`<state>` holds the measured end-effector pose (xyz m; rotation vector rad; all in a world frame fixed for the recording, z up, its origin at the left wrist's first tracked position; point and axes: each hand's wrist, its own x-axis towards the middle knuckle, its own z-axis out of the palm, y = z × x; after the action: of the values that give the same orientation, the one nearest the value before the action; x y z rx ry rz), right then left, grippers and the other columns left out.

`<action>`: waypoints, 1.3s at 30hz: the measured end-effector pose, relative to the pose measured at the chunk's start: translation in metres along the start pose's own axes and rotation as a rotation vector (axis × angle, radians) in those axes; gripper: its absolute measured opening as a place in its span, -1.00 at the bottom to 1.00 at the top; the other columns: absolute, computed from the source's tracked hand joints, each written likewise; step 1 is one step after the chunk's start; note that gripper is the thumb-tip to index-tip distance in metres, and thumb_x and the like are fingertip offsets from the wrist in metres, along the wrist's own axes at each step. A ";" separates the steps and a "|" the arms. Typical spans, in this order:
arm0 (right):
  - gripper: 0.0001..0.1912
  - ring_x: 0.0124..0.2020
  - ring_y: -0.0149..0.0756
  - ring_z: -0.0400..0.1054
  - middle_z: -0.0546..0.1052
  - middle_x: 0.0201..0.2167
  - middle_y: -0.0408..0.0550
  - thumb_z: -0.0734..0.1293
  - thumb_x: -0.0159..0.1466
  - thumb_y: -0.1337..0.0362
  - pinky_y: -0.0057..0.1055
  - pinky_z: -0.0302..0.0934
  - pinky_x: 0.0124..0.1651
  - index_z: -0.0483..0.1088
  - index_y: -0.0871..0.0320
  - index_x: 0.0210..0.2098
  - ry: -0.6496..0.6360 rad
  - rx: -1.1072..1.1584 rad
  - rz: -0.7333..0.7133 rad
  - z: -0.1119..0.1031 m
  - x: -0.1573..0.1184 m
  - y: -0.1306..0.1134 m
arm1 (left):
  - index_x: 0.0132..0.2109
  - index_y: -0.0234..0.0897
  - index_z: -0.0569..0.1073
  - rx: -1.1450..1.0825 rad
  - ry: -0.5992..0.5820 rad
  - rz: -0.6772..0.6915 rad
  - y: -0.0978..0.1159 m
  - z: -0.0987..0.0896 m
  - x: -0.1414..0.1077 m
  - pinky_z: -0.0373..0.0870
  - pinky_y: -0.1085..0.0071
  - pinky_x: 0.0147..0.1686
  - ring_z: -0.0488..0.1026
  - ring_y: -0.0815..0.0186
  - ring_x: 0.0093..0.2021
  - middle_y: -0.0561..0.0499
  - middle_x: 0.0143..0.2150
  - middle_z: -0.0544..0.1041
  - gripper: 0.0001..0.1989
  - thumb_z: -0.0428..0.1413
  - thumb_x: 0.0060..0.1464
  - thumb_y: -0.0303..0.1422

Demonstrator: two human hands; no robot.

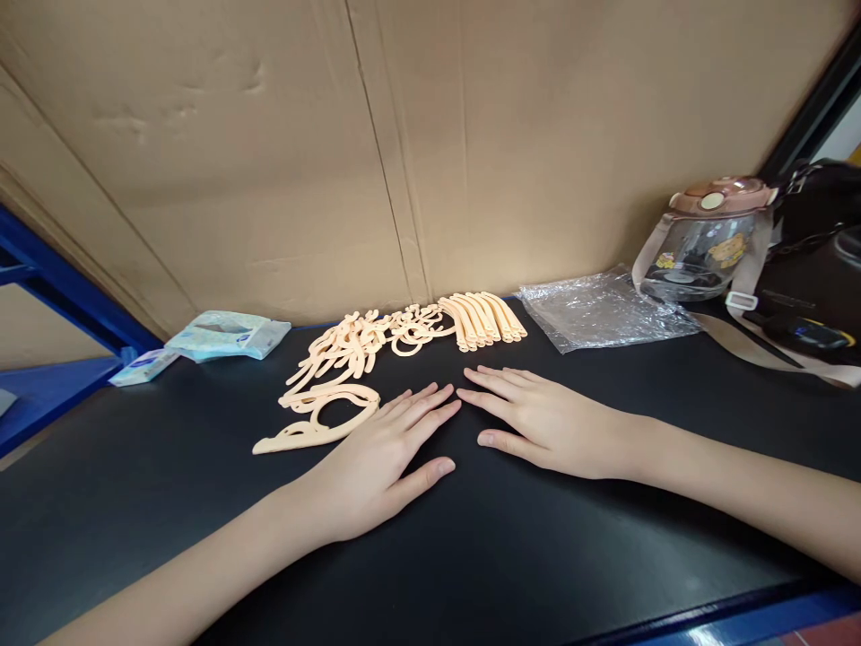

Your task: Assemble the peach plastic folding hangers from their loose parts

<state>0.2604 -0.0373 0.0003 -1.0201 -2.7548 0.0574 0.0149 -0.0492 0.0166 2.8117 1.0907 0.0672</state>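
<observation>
My left hand (387, 458) lies flat on the black table (511, 556), fingers spread and holding nothing. Just beyond it are cream plastic pieces with a large ring shape (316, 434), partly covered by its edge. My right hand (544, 417) also rests palm down with its fingers apart and nothing in it. The fingertips of both hands nearly meet. Behind them lie a loose pile of cream pieces (350, 343), some cream rings (410, 332) and a neat stack of curved cream pieces (481, 318).
Two tissue packs (232, 334) (143, 368) lie at the left. A clear plastic bag (602, 309), a strapped bottle (713, 238) and a dark bag (817, 269) are at the right. A cardboard wall (282, 161) stands behind; a blue frame (60, 287) borders the left.
</observation>
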 end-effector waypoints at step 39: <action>-0.40 0.33 0.05 0.02 0.14 0.31 0.26 0.07 0.41 0.02 0.04 0.04 0.28 0.14 0.29 0.29 0.013 -0.008 -0.004 0.001 0.000 0.000 | 0.35 -0.21 0.09 -0.003 0.018 -0.006 0.000 0.000 0.000 0.09 0.02 0.28 0.04 0.06 0.37 -0.09 0.39 0.08 -0.44 -0.16 0.33 -0.08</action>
<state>0.2604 -0.0370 -0.0003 -1.0139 -2.7477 0.0395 0.0150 -0.0487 0.0165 2.8104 1.1018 0.0942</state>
